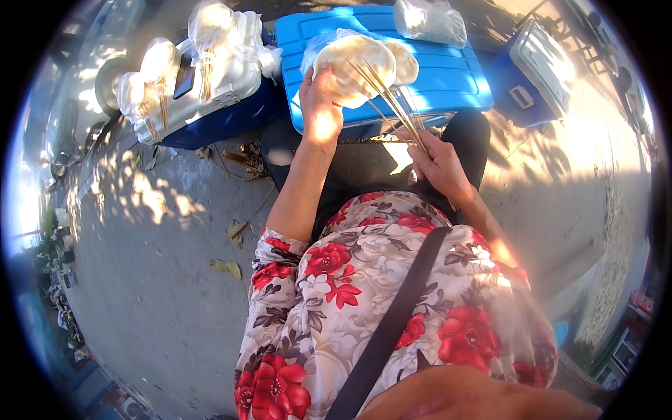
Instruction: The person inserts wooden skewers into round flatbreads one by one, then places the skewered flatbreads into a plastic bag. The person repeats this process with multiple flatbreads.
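Observation:
My left hand (322,108) grips the near left edge of a round, pale, flat disc (353,59), thin like a cracker or flatbread, above a blue plastic lid (448,77). A smaller pale disc (404,64) shows partly behind its right side. My right hand (441,164) is closed around the lower part of a bundle of thin wooden skewers (402,112). The skewers fan slightly toward their far tips, and some cross in front of the large disc. Clear plastic film (323,43) shows behind the disc, at its left.
Left of the lid, a white-topped cooler (241,73) carries bagged pale discs on sticks (208,28) and a dark phone-like slab (184,75). A clear bag of pale items (430,22) lies at the lid's far edge. Another blue-and-white cooler (535,73) stands right. Dry leaves (226,268) dot the ground.

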### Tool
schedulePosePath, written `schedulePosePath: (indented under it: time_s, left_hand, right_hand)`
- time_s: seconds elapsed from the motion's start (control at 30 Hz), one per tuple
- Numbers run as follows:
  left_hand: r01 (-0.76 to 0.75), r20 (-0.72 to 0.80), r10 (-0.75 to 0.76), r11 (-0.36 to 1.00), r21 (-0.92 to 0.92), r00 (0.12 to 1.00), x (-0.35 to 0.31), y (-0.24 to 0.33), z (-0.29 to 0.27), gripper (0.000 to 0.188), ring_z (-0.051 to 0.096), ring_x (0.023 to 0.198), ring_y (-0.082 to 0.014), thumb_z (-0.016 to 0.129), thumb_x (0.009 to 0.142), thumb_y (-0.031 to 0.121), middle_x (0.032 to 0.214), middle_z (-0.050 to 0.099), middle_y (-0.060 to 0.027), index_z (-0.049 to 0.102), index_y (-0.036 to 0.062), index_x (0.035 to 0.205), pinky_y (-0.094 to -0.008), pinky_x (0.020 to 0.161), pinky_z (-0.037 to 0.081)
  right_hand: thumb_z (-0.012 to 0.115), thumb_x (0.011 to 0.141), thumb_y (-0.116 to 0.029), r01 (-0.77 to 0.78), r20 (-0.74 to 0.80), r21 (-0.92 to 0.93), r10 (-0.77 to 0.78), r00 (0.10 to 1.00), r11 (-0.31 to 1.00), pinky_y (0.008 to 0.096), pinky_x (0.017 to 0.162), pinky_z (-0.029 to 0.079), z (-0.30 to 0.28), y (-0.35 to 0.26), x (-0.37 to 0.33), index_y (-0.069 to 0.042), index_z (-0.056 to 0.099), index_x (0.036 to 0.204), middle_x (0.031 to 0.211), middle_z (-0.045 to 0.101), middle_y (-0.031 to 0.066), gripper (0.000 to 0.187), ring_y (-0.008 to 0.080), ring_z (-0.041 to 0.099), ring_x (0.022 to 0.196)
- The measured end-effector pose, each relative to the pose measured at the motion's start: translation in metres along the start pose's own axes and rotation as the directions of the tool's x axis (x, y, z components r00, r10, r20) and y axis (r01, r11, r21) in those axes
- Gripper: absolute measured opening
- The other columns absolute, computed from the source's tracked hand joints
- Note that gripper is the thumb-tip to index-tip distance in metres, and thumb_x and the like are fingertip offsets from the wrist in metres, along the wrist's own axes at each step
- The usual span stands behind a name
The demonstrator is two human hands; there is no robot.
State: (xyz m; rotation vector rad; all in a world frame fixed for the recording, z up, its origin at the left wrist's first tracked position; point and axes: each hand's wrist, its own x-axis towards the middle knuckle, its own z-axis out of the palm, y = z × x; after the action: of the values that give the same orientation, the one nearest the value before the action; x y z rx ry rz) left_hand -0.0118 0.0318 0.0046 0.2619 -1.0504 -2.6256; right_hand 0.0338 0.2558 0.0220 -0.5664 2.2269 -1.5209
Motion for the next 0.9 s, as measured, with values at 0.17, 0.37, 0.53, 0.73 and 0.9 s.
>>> schedulePosePath:
  time_s: [0.17,0.37,0.53,0.73,0.9]
  left_hand:
    - [0.05,-0.063,-0.05,0.999,0.011,0.997,-0.004,-0.005,0.004,0.029,0.063,0.091,-0.0194,0.056,0.09,0.015,0.104,0.061,-0.01,0.051,0.001,0.114,-0.0327,0.08,0.052]
    - [0.046,0.002,-0.046,0.998,0.048,0.999,-0.017,-0.011,0.01,0.033,0.06,0.095,-0.0195,0.053,0.091,0.015,0.106,0.059,-0.0096,0.047,-0.0005,0.12,-0.034,0.085,0.048]
    - [0.084,-0.028,-0.082,0.993,0.078,0.996,-0.023,-0.011,0.016,0.036,0.058,0.096,-0.0198,0.052,0.091,0.015,0.106,0.057,-0.0094,0.045,-0.001,0.122,-0.0344,0.087,0.048]
    - [0.086,0.016,-0.087,0.996,0.037,0.996,-0.023,-0.016,0.016,0.037,0.057,0.103,-0.0218,0.052,0.09,0.014,0.113,0.056,-0.0115,0.044,-0.0014,0.123,-0.0368,0.091,0.047]
    - [0.097,0.066,-0.097,0.995,-0.005,0.993,-0.004,0.0,0.003,0.04,0.056,0.106,-0.0235,0.056,0.089,0.015,0.116,0.055,-0.0123,0.045,-0.0017,0.123,-0.039,0.091,0.047]
  right_hand:
    - [0.052,0.091,-0.016,-0.003,-0.031,-0.048,0.002,1.0,0.999,0.0263,0.051,0.038,0.001,0.005,-0.001,-0.004,0.056,0.119,0.057,0.042,0.0012,0.031,0.0072,0.044,0.053]
    - [0.051,0.091,-0.016,0.049,-0.106,-0.032,-0.052,0.993,0.998,0.0267,0.052,0.037,0.012,0.0,0.009,-0.004,0.057,0.117,0.059,0.041,0.0027,0.029,0.0079,0.042,0.056]
    - [0.051,0.091,-0.016,0.093,-0.128,-0.039,-0.097,0.987,0.995,0.0271,0.053,0.037,0.017,-0.003,0.019,-0.003,0.058,0.116,0.06,0.042,0.0023,0.029,0.0082,0.042,0.057]
    - [0.05,0.092,-0.019,-0.022,-0.088,0.061,0.028,0.996,0.998,0.0261,0.051,0.036,0.014,-0.013,0.024,-0.001,0.059,0.111,0.06,0.043,0.0001,0.027,0.0072,0.042,0.056]
    - [0.048,0.093,-0.018,-0.043,-0.055,0.128,0.05,0.997,0.991,0.0238,0.05,0.037,0.004,-0.01,0.012,-0.003,0.058,0.115,0.057,0.045,-0.0009,0.028,0.0048,0.043,0.053]
